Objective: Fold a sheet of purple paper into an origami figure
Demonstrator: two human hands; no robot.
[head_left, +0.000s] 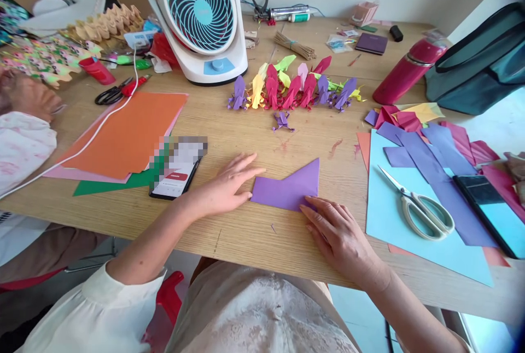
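Note:
A folded purple paper (283,193) lies flat on the wooden table in front of me, its right end rising to a point. Its lower right corner is under the fingertips of my right hand (338,238), whose fingers lie stretched out on the paper and tabletop. My left hand (227,186) rests with fingers apart at the paper's left edge, thumb close to its corner; whether it touches is hard to tell. A tiny purple scrap (273,227) sits below the paper. Beyond stands a small folded purple paper figure (282,121).
Several colourful origami figures (293,87) stand behind, near a white fan (200,19). At right, scissors (426,213) lie on light-blue paper (385,200) beside purple strips and a dark phone (488,210). At left are a phone (176,172), orange paper (131,128) and another person's hand (28,96).

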